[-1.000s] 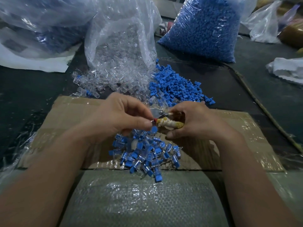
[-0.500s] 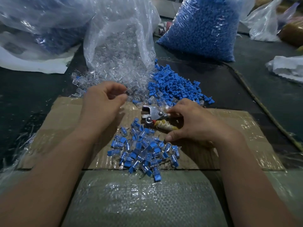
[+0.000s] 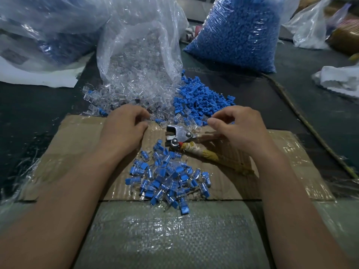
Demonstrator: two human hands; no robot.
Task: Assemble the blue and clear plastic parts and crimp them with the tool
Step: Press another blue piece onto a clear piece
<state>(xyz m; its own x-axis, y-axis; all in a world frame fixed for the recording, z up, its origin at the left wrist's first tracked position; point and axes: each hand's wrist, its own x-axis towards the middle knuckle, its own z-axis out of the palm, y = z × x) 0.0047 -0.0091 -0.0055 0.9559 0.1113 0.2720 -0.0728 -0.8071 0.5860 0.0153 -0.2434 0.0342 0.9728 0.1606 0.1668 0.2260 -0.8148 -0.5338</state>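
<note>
My left hand (image 3: 124,131) rests at the near edge of the spilled clear plastic parts (image 3: 136,94), its fingers curled down among them; whether it holds one is hidden. My right hand (image 3: 240,131) hovers over the near edge of the loose blue parts (image 3: 200,98), thumb and forefinger slightly apart with nothing visible between them. The metal crimping tool (image 3: 179,134) lies on the cardboard (image 3: 77,140) between my hands, its wrapped handle (image 3: 200,151) pointing right under my right hand. A heap of assembled blue-and-clear pieces (image 3: 165,181) lies below the tool.
A torn clear bag (image 3: 139,45) of clear parts stands behind the piles, a full bag of blue parts (image 3: 239,33) at the back right. More plastic bags (image 3: 38,22) lie at the back left. A woven sack (image 3: 174,233) covers the near edge. A cord (image 3: 303,117) runs along the right.
My right hand let go of the tool, which now lies on the cardboard, and moved up to the blue parts. My left hand left the tool and went to the clear parts.
</note>
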